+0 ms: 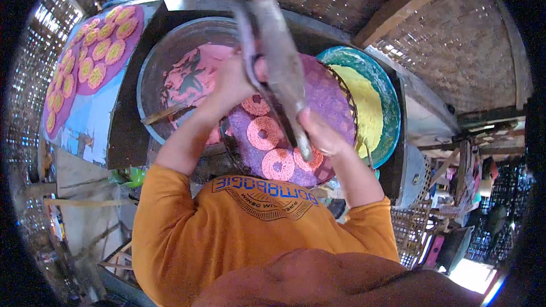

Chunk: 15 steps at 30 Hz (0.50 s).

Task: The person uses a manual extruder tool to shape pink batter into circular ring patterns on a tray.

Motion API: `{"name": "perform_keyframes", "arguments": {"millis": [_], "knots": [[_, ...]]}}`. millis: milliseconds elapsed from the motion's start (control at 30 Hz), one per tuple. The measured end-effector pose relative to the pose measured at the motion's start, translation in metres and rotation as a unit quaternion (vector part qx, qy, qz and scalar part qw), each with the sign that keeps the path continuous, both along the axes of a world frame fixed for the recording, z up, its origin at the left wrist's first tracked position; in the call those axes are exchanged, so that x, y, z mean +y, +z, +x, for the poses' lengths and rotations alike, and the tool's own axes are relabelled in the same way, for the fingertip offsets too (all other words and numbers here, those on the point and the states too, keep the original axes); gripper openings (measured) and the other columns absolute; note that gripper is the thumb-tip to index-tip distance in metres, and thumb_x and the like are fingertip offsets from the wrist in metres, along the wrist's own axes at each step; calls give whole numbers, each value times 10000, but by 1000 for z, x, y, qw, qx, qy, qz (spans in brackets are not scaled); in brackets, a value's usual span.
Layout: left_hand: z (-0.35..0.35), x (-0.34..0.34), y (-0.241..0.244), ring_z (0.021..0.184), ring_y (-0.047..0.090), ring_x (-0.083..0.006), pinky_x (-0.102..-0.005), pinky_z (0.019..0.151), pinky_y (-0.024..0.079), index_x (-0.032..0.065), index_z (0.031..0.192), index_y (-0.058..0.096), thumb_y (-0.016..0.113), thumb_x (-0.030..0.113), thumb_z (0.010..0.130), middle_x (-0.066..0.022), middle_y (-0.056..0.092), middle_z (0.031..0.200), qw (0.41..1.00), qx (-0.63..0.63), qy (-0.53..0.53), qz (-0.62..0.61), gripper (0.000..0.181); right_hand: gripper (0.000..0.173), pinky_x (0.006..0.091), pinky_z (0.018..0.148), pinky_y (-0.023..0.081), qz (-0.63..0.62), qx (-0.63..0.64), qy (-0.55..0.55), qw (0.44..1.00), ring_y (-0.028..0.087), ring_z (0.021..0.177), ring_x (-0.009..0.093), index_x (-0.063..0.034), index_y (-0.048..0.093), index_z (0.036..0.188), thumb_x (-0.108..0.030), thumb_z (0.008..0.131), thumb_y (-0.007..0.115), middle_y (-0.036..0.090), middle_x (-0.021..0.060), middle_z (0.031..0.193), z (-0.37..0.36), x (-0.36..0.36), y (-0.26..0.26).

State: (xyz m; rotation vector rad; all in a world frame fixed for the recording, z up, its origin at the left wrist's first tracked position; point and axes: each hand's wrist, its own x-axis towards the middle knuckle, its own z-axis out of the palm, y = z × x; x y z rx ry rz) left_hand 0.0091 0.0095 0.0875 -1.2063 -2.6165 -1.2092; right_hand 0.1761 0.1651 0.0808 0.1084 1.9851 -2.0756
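Both hands are on a long, motion-blurred hinged press-like tool (279, 59), whose exact kind I cannot tell. My left hand (239, 74) grips its left arm, above a grey basin (147, 72) of pink dough (192, 81). My right hand (320, 134) holds the lower end of its pale arm. Below the tool, several pink ring-shaped dough pieces (262, 133) with textured strands lie on a purple sheet (326, 98) over a round woven tray (352, 108). The tool partly covers one ring and the tray's middle.
At right, a green basin (390, 119) holds yellow dough (360, 98). A wooden stick (164, 115) crosses the grey basin's rim. On a blue surface (91, 119) at left, several pink-and-yellow flower-shaped pieces (101, 49) lie on purple sheets. A metal container (413, 174) stands at far right.
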Motion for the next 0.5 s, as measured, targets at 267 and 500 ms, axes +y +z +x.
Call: {"name": "perform_keyframes", "arguments": {"millis": [267,500], "knots": [[-62,65,55,1092,491,-328,-469,971,354,6,1276,391,366,637,809,-146,563,1055,526,-609,-329,494,786,783,334,700,507,-161,-142,-91,972,589,871,255,-53,378,1271,-663,782,419,570,158,1013,40,61,6],[-80,122,-11,738,562,-265,-440,803,431,76,1199,484,451,696,737,-66,571,733,399,-637,-389,533,775,662,296,628,499,-58,-196,-108,973,596,742,195,-55,479,1174,-617,834,394,602,114,884,37,103,15]]}}
